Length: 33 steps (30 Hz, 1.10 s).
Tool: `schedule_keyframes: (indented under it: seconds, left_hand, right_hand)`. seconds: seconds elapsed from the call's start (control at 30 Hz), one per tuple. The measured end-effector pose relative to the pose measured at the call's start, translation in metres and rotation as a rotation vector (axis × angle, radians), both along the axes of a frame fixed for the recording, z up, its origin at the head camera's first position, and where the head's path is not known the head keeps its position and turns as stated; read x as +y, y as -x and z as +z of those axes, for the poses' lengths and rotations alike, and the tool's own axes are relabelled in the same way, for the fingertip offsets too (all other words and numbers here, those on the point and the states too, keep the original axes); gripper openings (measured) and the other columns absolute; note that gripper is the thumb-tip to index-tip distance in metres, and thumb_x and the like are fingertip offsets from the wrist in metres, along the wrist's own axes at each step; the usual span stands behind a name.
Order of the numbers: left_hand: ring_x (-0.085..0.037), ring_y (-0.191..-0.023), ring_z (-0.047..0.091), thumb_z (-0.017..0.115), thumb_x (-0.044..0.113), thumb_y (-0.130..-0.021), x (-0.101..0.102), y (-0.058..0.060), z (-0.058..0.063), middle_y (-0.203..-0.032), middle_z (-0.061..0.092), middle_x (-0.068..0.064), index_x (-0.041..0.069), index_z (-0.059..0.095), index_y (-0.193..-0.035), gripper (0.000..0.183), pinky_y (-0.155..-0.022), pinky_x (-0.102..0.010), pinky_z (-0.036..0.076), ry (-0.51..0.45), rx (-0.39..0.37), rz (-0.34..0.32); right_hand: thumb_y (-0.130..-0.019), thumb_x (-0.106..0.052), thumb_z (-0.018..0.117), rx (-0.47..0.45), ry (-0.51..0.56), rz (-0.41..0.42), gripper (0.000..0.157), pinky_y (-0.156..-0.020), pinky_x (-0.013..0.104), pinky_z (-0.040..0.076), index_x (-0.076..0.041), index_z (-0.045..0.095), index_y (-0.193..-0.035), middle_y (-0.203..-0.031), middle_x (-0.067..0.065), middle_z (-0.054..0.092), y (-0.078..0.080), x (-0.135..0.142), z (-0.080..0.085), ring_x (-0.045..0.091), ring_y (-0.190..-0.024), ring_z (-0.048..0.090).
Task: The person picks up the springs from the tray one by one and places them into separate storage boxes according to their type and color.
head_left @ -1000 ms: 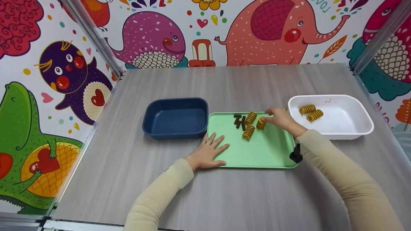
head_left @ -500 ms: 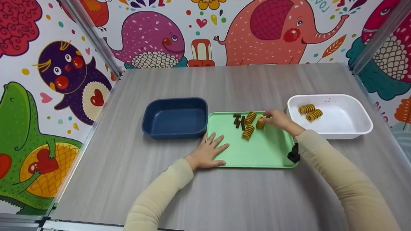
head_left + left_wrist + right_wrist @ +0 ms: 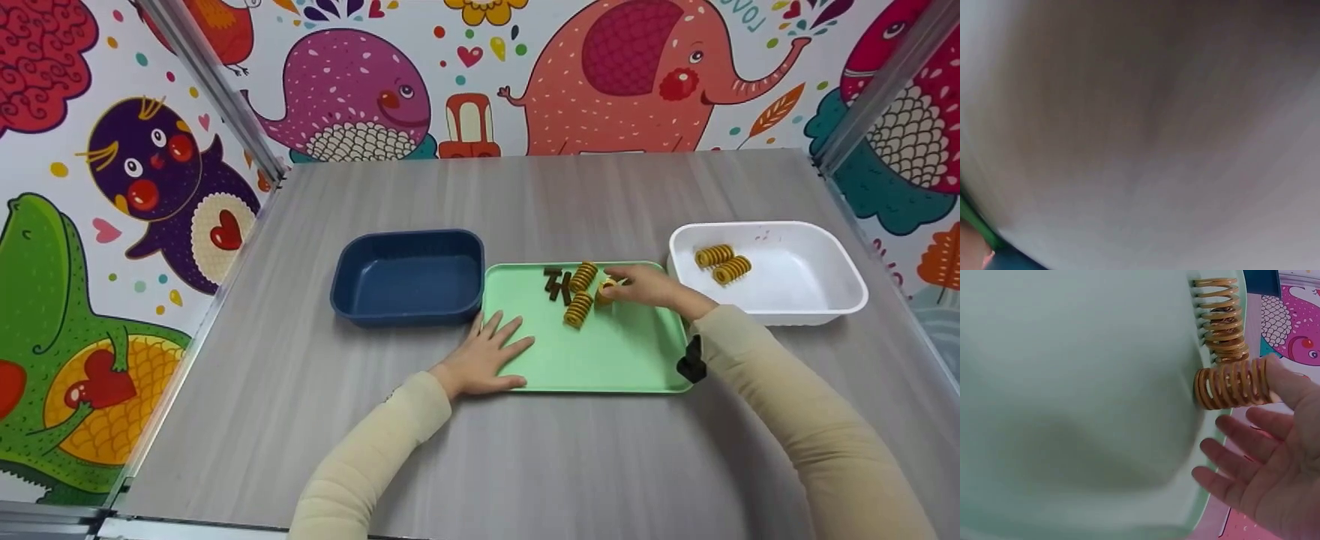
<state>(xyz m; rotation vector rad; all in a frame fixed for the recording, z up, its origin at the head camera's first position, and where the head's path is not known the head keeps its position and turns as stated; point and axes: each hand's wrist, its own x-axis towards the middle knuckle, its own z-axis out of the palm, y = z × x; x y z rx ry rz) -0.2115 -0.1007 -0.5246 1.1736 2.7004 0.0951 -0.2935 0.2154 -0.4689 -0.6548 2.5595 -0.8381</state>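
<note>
In the head view my left hand [image 3: 487, 359] lies with fingers spread over the left edge of the light green tray [image 3: 600, 367]. My right hand [image 3: 645, 287] pinches the upper end of a golden coil spring [image 3: 604, 294] that stands upright on the tray. From the right wrist view, the thumb [image 3: 1289, 382] presses that spring's end while the other fingers are held away from it. Two more springs, a far one [image 3: 583, 277] and a nearer one [image 3: 578, 309], lie just left of it. Beside them are several small dark brown pieces [image 3: 553, 281].
A dark blue bin [image 3: 409, 319] stands left of the tray. To the right, a white bin [image 3: 810, 300] holds two springs [image 3: 724, 264]. Printed wall panels [image 3: 480, 75] enclose the grey table [image 3: 465, 195] at the back and sides. The left wrist view shows mostly blurred grey surface.
My right hand has shifted slightly left and toward me, its fingers lower over the upright spring, covering more of it. The left hand stays in place.
</note>
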Motion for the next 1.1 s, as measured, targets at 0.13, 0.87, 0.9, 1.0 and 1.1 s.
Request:
schedule_keyframes:
  seconds: [0.13, 0.87, 0.9, 1.0, 1.1]
  left_hand:
    - [-0.038, -0.139, 0.002, 0.036, 0.06, -0.09, 0.0, 0.0, 0.0, -0.154, 0.008, -0.009, 0.026, 0.019, -0.148, 0.069, -0.107, -0.059, 0.003, -0.002, 0.01, -0.002]
    - [-0.038, -0.139, 0.004, 0.035, 0.061, -0.09, 0.001, 0.001, 0.0, -0.154, 0.01, -0.009, 0.026, 0.021, -0.147, 0.068, -0.107, -0.059, 0.004, 0.004, 0.018, 0.0]
    - [-0.039, -0.139, 0.004, 0.035, 0.061, -0.09, 0.001, 0.001, 0.0, -0.154, 0.01, -0.009, 0.026, 0.021, -0.147, 0.069, -0.107, -0.059, 0.004, 0.002, 0.019, -0.001]
    - [-0.039, -0.139, 0.004, 0.034, 0.062, -0.09, 0.001, 0.001, -0.001, -0.154, 0.01, -0.009, 0.025, 0.021, -0.147, 0.069, -0.107, -0.059, 0.004, 0.0, 0.021, -0.002]
    - [-0.039, -0.139, 0.004, 0.032, 0.063, -0.09, 0.0, 0.001, -0.002, -0.154, 0.01, -0.01, 0.025, 0.021, -0.147, 0.07, -0.107, -0.059, 0.004, -0.005, 0.019, -0.005]
  right_hand:
    - [-0.092, -0.03, 0.055, -0.057, 0.011, 0.033, 0.061, -0.097, 0.051, 0.036, 0.011, 0.037, -0.134, -0.131, 0.032, 0.043, 0.0, 0.001, -0.003, 0.043, -0.121, 0.042]
    - [-0.079, -0.02, 0.071, 0.065, -0.024, 0.113, 0.051, -0.072, 0.036, 0.042, 0.015, 0.055, -0.113, -0.09, 0.017, 0.06, -0.002, -0.001, -0.013, 0.023, -0.079, 0.052]
    - [-0.078, -0.02, 0.071, 0.078, -0.023, 0.117, 0.049, -0.071, 0.035, 0.041, 0.014, 0.056, -0.111, -0.088, 0.017, 0.06, -0.002, -0.001, -0.013, 0.022, -0.078, 0.052]
    - [-0.077, -0.019, 0.072, 0.103, -0.028, 0.121, 0.047, -0.069, 0.034, 0.041, 0.013, 0.058, -0.107, -0.086, 0.015, 0.06, -0.003, -0.002, -0.014, 0.021, -0.076, 0.051]
    - [-0.076, -0.02, 0.073, 0.12, -0.04, 0.131, 0.046, -0.069, 0.033, 0.04, 0.012, 0.058, -0.106, -0.085, 0.014, 0.06, -0.003, -0.002, -0.014, 0.021, -0.076, 0.051]
